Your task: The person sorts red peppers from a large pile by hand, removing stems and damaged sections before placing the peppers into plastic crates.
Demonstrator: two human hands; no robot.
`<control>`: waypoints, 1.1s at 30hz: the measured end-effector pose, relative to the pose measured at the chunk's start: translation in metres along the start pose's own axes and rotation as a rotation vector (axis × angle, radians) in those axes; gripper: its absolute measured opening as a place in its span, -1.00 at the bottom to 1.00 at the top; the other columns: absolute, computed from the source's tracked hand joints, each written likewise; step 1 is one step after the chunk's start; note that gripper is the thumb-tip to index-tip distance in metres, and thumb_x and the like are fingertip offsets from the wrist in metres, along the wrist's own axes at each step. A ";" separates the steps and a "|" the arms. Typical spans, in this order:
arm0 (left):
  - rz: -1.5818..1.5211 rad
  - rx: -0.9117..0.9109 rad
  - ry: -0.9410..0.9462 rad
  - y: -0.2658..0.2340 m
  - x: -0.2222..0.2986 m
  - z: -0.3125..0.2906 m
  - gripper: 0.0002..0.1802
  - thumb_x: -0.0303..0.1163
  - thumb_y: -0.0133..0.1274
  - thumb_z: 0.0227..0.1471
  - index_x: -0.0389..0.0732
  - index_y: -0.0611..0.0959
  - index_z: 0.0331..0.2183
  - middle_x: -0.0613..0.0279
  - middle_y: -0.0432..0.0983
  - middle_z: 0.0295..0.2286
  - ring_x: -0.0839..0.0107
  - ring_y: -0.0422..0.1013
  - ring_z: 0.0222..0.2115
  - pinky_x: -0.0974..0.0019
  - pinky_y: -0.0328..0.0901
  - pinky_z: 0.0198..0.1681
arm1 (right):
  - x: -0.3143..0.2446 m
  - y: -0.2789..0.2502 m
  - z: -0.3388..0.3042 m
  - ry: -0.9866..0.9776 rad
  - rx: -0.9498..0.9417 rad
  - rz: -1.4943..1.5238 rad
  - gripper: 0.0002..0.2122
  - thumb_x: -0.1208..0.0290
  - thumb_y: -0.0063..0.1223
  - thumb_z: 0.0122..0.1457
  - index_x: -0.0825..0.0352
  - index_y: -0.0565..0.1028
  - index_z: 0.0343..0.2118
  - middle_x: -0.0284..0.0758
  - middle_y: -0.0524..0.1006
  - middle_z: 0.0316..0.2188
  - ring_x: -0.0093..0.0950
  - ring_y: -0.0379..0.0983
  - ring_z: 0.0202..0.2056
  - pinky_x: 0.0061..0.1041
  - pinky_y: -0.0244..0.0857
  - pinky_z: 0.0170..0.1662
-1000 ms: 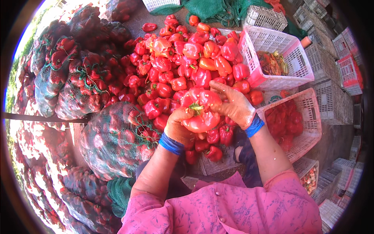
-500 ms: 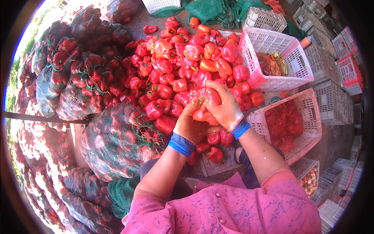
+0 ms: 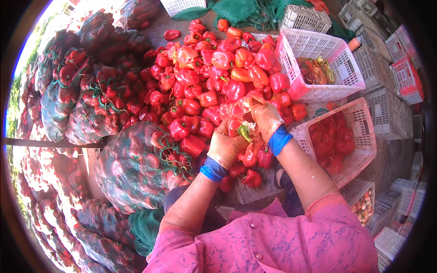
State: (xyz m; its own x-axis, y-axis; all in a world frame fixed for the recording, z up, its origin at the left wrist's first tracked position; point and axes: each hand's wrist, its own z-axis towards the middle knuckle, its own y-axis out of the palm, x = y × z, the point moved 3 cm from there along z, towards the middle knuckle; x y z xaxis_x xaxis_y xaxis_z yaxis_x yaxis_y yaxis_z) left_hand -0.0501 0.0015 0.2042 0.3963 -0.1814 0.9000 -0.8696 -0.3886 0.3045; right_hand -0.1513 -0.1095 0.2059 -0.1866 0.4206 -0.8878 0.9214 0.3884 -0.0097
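Note:
Above the pepper heap, a red bell pepper [image 3: 239, 109] is torn open between my hands, its pale inside showing. My left hand [image 3: 226, 146] is closed on its near-left part, next to the green stem and pale core [image 3: 245, 131]. My right hand [image 3: 267, 119] grips the torn far-right part, fingers curled and partly hidden. Both hands look wet and have blue bands at the wrists. Whole red bell peppers [image 3: 223, 60] lie piled just beyond and beneath them.
At right, one crate [image 3: 327, 93] contains pepper scraps and a pink-white crate [image 3: 359, 157] red pepper pieces. Another crate [image 3: 363, 207] with pale bits stands nearer me. Stuffed mesh sacks [image 3: 141, 166] line the left. Stacked crates [image 3: 384, 113] stand far right; green netting [image 3: 241, 11] lies behind.
My hands have moved apart, and the pepper that was cupped between them is now split open. Its green stem and pale core have come into sight by the left hand.

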 end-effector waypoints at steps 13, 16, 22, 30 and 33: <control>1.077 -0.186 0.600 0.021 0.042 -0.003 -0.84 -0.55 0.26 -0.13 -0.21 0.67 -0.39 0.14 0.53 -0.46 0.19 0.50 -0.43 0.18 0.39 -0.37 | -0.004 -0.017 0.025 -0.290 -0.044 -0.803 -0.64 0.12 0.00 0.10 0.35 0.65 -0.40 0.06 0.59 -0.26 -0.04 0.55 -0.11 -0.10 0.46 -0.09; 1.101 -0.123 0.478 0.025 0.036 0.001 -0.85 -0.55 0.23 -0.01 -0.28 0.68 -0.30 0.17 0.55 -0.41 0.36 0.50 -0.40 0.33 0.39 -0.32 | -0.014 -0.015 0.018 -0.472 -0.071 -0.870 -0.68 0.12 0.07 0.10 0.29 0.62 -0.27 0.01 0.60 -0.29 -0.02 0.54 -0.14 -0.17 0.44 -0.08; 0.536 -0.010 0.309 0.030 0.019 0.008 -0.83 -0.46 0.14 0.18 -0.34 0.69 -0.22 0.27 0.58 -0.42 0.53 0.45 -0.42 0.43 0.36 -0.34 | -0.020 -0.048 -0.004 -0.300 0.030 -0.599 -0.68 0.22 0.09 0.07 0.28 0.62 -0.17 0.00 0.61 -0.27 -0.10 0.58 -0.19 -0.22 0.46 -0.12; -0.711 -0.397 -0.214 0.061 0.000 0.011 -0.66 -0.09 -0.11 0.25 -0.14 0.56 -0.35 0.35 0.26 -0.68 0.50 0.10 -0.76 0.38 0.02 -0.73 | -0.019 -0.143 -0.033 -0.484 -0.069 -0.056 -0.67 0.63 0.09 0.10 0.41 0.53 -0.02 -0.26 0.61 -0.32 -0.48 0.55 -0.32 -0.48 0.49 -0.19; -0.875 -0.435 -0.375 0.079 -0.015 0.006 -0.72 -0.13 -0.10 0.24 -0.13 0.56 -0.30 0.33 0.33 -0.59 0.50 0.14 -0.75 0.38 0.05 -0.71 | -0.031 -0.215 -0.058 -0.499 0.047 -0.106 -0.60 0.64 0.07 0.07 0.36 0.51 0.03 -0.22 0.61 -0.29 -0.40 0.56 -0.28 -0.41 0.48 -0.17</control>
State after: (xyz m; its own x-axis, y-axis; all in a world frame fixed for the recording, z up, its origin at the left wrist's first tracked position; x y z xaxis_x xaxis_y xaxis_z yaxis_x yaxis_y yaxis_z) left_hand -0.1229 -0.0321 0.2123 0.9397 -0.2912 0.1791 -0.2364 -0.1749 0.9558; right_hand -0.3637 -0.1586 0.2618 -0.1052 -0.0660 -0.9923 0.9227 0.3655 -0.1221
